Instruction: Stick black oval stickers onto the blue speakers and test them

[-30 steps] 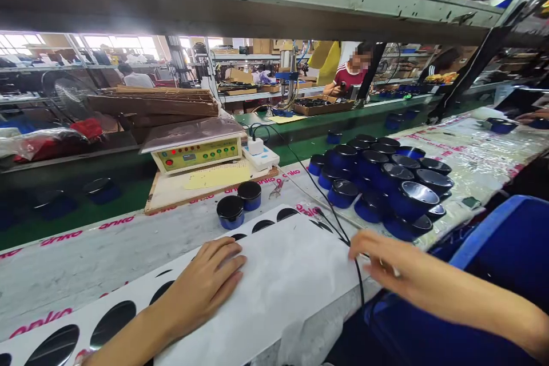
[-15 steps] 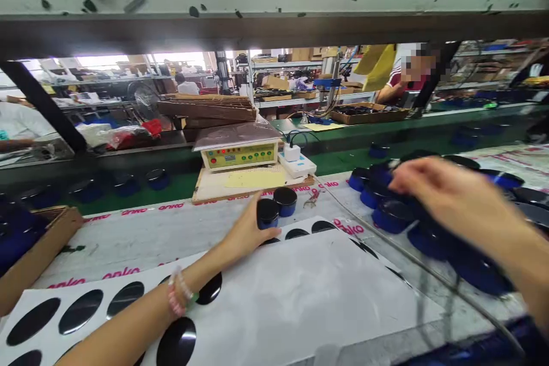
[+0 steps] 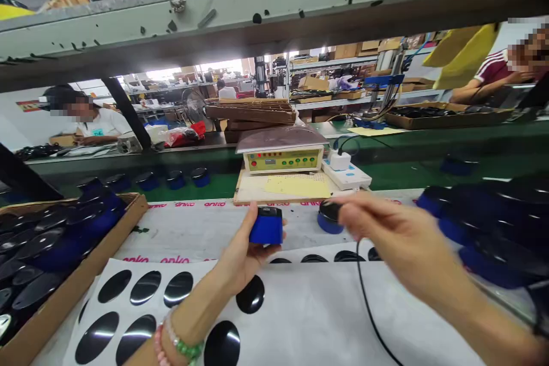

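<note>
My left hand [image 3: 242,257] is closed around a small blue, black-topped round device [image 3: 266,229], raised above the sheet with its side turned toward me; small print shows on the black band. My right hand [image 3: 390,226], blurred, is pinched to the right of it. A black cable [image 3: 369,309] hangs down from these fingers, and its tip is hidden. Behind the right fingertips, a second blue device [image 3: 328,223] stands on the table. Below both hands lies a white sheet [image 3: 309,309] with glossy black round pieces [image 3: 222,343] on it.
At left, a cardboard box [image 3: 128,214] holds many blue devices. More of them [image 3: 506,246] crowd the right side. A control box [image 3: 283,157] and a white power strip [image 3: 347,174] stand ahead, under a low overhead beam [image 3: 274,17]. Two people sit beyond.
My left hand has picked up a blue device and tilted it. My right hand has moved left from the blue devices and now has the black cable. The view has turned left.
</note>
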The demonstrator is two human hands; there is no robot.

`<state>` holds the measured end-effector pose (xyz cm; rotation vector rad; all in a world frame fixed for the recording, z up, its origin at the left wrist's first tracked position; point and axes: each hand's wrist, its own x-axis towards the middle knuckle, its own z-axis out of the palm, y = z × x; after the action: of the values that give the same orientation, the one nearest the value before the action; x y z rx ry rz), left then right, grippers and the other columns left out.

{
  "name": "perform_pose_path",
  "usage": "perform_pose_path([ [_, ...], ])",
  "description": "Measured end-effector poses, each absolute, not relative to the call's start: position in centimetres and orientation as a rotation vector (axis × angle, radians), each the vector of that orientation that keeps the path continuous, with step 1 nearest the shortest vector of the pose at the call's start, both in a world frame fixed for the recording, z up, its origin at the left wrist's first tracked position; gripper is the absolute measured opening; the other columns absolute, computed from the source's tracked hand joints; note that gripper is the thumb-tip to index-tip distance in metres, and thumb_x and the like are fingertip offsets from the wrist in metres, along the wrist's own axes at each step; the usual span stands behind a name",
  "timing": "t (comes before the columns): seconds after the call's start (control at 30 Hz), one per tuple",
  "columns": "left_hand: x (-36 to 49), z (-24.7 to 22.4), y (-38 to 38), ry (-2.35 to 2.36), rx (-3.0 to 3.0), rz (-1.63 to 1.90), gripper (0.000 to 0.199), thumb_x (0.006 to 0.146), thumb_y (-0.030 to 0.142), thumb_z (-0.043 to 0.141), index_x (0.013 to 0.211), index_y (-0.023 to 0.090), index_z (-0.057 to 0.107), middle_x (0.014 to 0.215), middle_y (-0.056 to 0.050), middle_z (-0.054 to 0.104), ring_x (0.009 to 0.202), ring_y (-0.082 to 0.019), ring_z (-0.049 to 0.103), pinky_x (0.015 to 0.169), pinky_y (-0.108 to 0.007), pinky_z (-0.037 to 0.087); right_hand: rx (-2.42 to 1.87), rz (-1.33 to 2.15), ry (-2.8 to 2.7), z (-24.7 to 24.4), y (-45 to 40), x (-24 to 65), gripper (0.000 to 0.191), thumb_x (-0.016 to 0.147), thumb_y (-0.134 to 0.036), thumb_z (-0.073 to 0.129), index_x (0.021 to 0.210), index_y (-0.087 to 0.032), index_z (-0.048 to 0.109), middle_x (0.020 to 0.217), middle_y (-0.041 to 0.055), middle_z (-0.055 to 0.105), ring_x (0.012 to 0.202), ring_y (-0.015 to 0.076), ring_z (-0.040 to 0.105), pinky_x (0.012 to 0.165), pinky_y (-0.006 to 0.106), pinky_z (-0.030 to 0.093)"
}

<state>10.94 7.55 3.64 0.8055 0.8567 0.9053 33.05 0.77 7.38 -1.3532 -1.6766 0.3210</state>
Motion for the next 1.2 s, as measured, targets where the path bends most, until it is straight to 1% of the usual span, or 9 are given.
perform_pose_path([
  [0.13, 11.0, 1.8, 7.2, 0.808, 0.648, 0.875, 0.052, 0.085, 0.060, 0.051, 0.103, 0.013, 0.063, 0.095, -0.010, 0.067, 0.081, -0.017, 0.064, 0.072, -0.028, 0.053, -1.230, 0.380, -1.789, 3.8, 2.7, 28.7, 0.017, 0.093, -0.032, 0.050, 0.093, -0.026, 0.066, 0.076, 0.0016, 0.064, 0.065, 0.0165, 0.061, 0.055, 0.027, 0.049],
  [0.23, 11.0, 0.9, 6.4, 0.769, 0.604, 0.814, 0.048, 0.085, 0.054, 0.057, 0.116, 0.018, 0.061, 0.107, -0.008, 0.066, 0.091, -0.016, 0.061, 0.079, -0.026, 0.051, -1.170, 0.287, -1.865, 2.6, 2.2, 28.2, 0.017, 0.094, -0.023, 0.047, 0.099, -0.025, 0.063, 0.075, 0.0012, 0.061, 0.061, 0.0142, 0.058, 0.052, 0.025, 0.047],
  [0.37, 10.9, 0.7, 5.9, 0.804, 0.699, 0.759, 0.058, 0.078, 0.062, 0.061, 0.121, 0.023, 0.057, 0.119, -0.005, 0.061, 0.105, -0.019, 0.054, 0.084, -0.026, 0.046, -1.100, 0.156, -1.891, 2.8, 1.4, 28.8, 0.018, 0.093, -0.013, 0.048, 0.103, -0.020, 0.061, 0.074, 0.0005, 0.058, 0.062, 0.0111, 0.056, 0.054, 0.021, 0.046],
  [0.6, 10.6, 1.0, 5.0, 0.971, 1.292, 0.817, 0.059, 0.078, 0.062, 0.060, 0.123, 0.026, 0.047, 0.109, -0.003, 0.060, 0.102, -0.020, 0.054, 0.091, -0.031, 0.042, -1.207, -0.413, -2.030, 1.7, 0.4, 28.6, 0.016, 0.091, -0.007, 0.047, 0.100, -0.009, 0.061, 0.073, 0.0056, 0.061, 0.061, 0.0146, 0.055, 0.050, 0.026, 0.040],
  [0.77, 10.6, -0.4, 4.6, 1.029, 1.559, 0.819, 0.067, 0.077, 0.064, 0.059, 0.129, 0.027, 0.037, 0.114, -0.006, 0.056, 0.106, -0.024, 0.055, 0.091, -0.037, 0.046, -1.193, -0.423, -1.954, 0.7, 0.2, 28.4, 0.020, 0.091, -0.007, 0.046, 0.109, -0.010, 0.056, 0.077, 0.0059, 0.062, 0.065, 0.0144, 0.058, 0.053, 0.025, 0.042],
  [0.87, 10.4, -0.6, 5.1, 1.024, 1.931, 0.916, 0.068, 0.080, 0.056, 0.061, 0.136, 0.032, 0.032, 0.124, -0.008, 0.045, 0.114, -0.025, 0.051, 0.095, -0.038, 0.047, -1.222, 0.021, -2.022, 0.3, 0.9, 28.7, 0.020, 0.093, -0.008, 0.043, 0.107, -0.017, 0.054, 0.081, 0.0037, 0.059, 0.067, 0.0136, 0.059, 0.055, 0.023, 0.046],
  [0.97, 10.1, -0.1, 5.5, 0.919, 2.427, 1.123, 0.069, 0.082, 0.044, 0.065, 0.141, 0.027, 0.033, 0.123, -0.010, 0.037, 0.116, -0.023, 0.049, 0.097, -0.034, 0.049, -1.197, 0.361, -2.037, -0.1, 1.5, 29.1, 0.016, 0.093, -0.010, 0.043, 0.100, -0.022, 0.051, 0.081, 0.0008, 0.056, 0.069, 0.0130, 0.059, 0.057, 0.022, 0.048],
  [1.1, 9.9, 0.5, 5.5, 0.645, 2.592, 1.416, 0.052, 0.081, 0.017, 0.068, 0.127, 0.013, 0.043, 0.122, -0.012, 0.045, 0.125, -0.025, 0.043, 0.109, -0.039, 0.041, -1.146, 0.375, -1.995, -0.7, 1.5, 29.0, 0.014, 0.094, -0.011, 0.041, 0.096, -0.023, 0.048, 0.080, 0.0003, 0.056, 0.070, 0.0134, 0.059, 0.060, 0.023, 0.049],
  [1.2, 9.9, 0.7, 5.3, 0.441, 2.548, 1.597, 0.037, 0.078, -0.003, 0.061, 0.108, 0.013, 0.048, 0.115, -0.008, 0.043, 0.115, -0.020, 0.049, 0.109, -0.047, 0.043, -1.088, 0.317, -2.013, -0.8, 1.3, 28.9, 0.017, 0.094, -0.009, 0.040, 0.099, -0.023, 0.047, 0.081, 0.0012, 0.055, 0.071, 0.0136, 0.058, 0.062, 0.024, 0.049],
])
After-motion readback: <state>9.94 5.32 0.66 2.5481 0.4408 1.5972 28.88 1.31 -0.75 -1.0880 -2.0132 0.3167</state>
